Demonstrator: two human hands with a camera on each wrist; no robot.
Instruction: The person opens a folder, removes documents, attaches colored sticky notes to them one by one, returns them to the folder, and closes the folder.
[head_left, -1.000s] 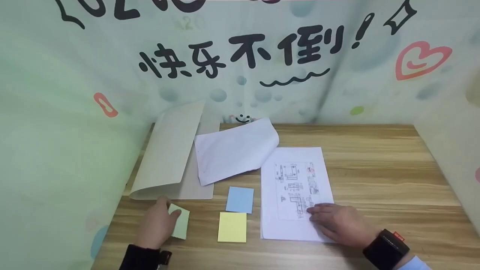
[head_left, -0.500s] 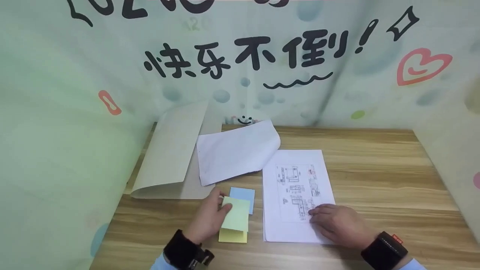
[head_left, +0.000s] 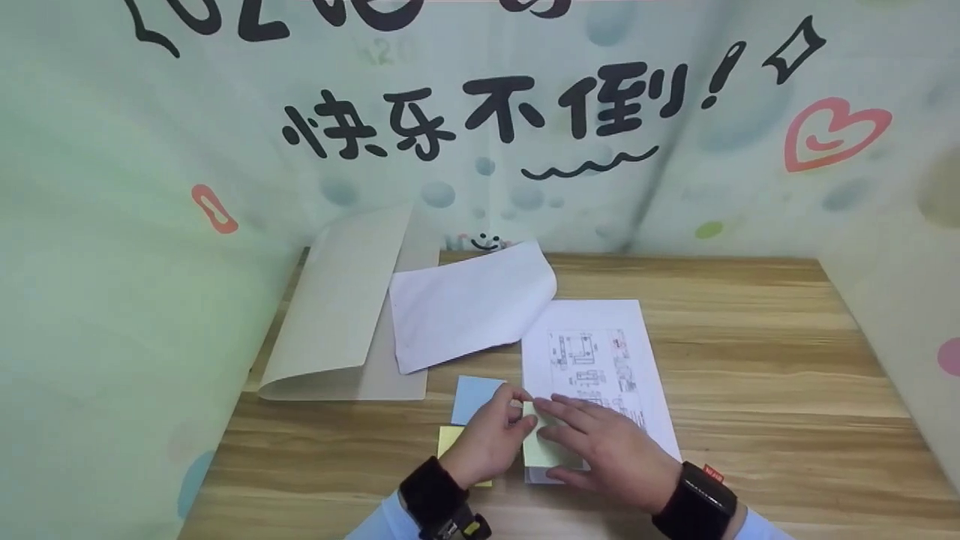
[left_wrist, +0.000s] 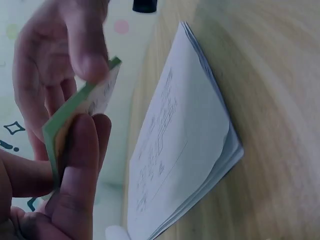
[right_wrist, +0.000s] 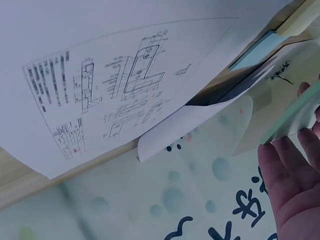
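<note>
Between the thumb and fingers of my left hand (head_left: 487, 442) is a pale green sticky note pad (head_left: 551, 452), held up over the lower left part of a stack of printed drawing sheets (head_left: 637, 367). My right hand (head_left: 615, 454) meets the pad from the other side. In the left wrist view its thumb touches the edge of the pad (left_wrist: 70, 110), while the right wrist view has its fingers fairly straight along the pad (right_wrist: 292, 112). Left of the sheets lie a blue sticky note pad (head_left: 472, 397) and a yellow one (head_left: 450, 436), both partly covered by my left hand.
A beige folder (head_left: 341, 300) lies half open at the back left. A curled white sheet (head_left: 472, 307) rests partly on it and reaches the drawing stack. The wooden table (head_left: 750, 360) ends at printed cloth walls (head_left: 375, 187) at the back and sides.
My left hand has carried the green pad rightward, past the blue and yellow pads, to the drawing sheets. My right hand has left its resting place on the sheets and moved left to the pad.
</note>
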